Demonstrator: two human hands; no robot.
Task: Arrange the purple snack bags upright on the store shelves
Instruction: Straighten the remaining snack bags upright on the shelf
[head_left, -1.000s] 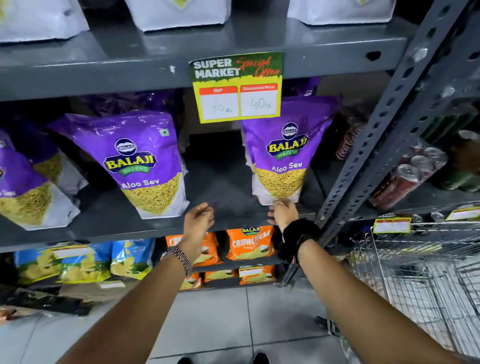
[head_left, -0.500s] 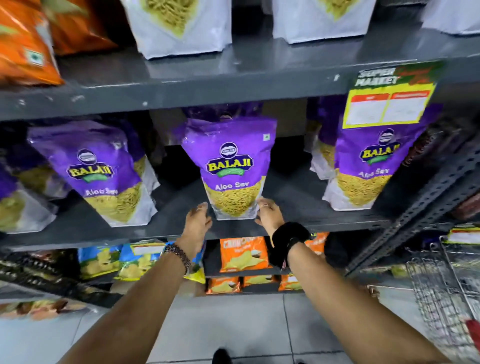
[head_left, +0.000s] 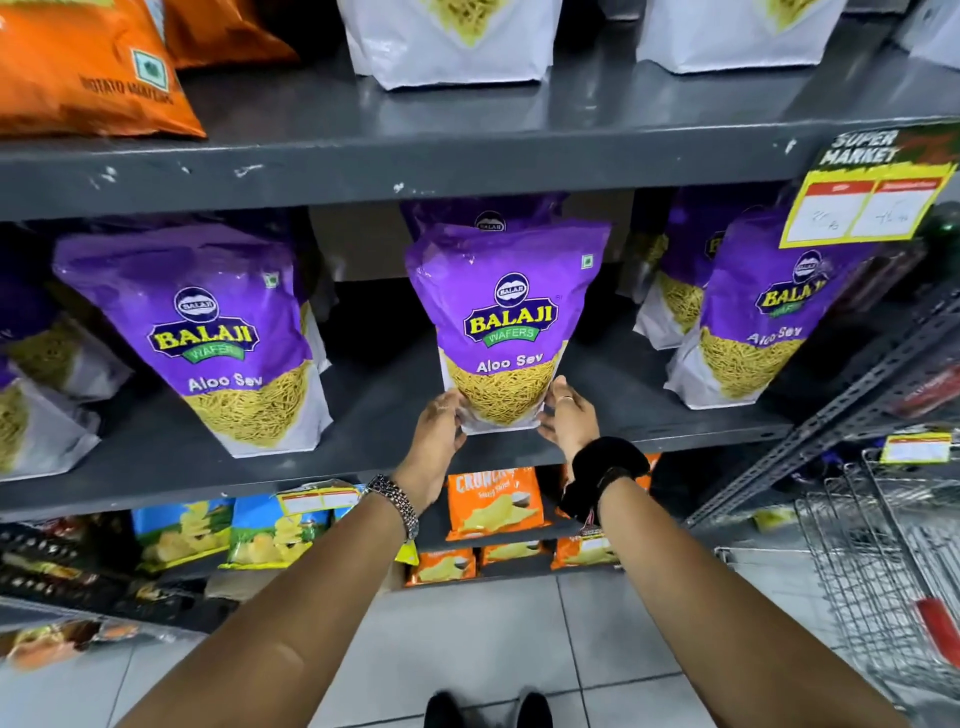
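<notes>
A purple Aloo Sev bag (head_left: 506, 322) stands upright in the middle of the grey metal shelf (head_left: 374, 457). My left hand (head_left: 436, 431) grips its lower left corner and my right hand (head_left: 569, 418) grips its lower right corner. Another purple bag (head_left: 208, 338) leans back to the left, and a third purple bag (head_left: 763, 317) stands to the right, partly behind a yellow price tag (head_left: 867, 202). More purple bags sit behind these and at the far left edge.
The upper shelf (head_left: 467, 150) holds white bags and orange chip bags (head_left: 78, 67). Orange and blue snack packs (head_left: 493, 501) fill the lower shelves. A wire shopping cart (head_left: 883, 561) stands at the right on the tiled floor.
The view shifted left from the right-hand bag to the middle bag. Both hands moved from the shelf edge onto the middle bag's lower corners.
</notes>
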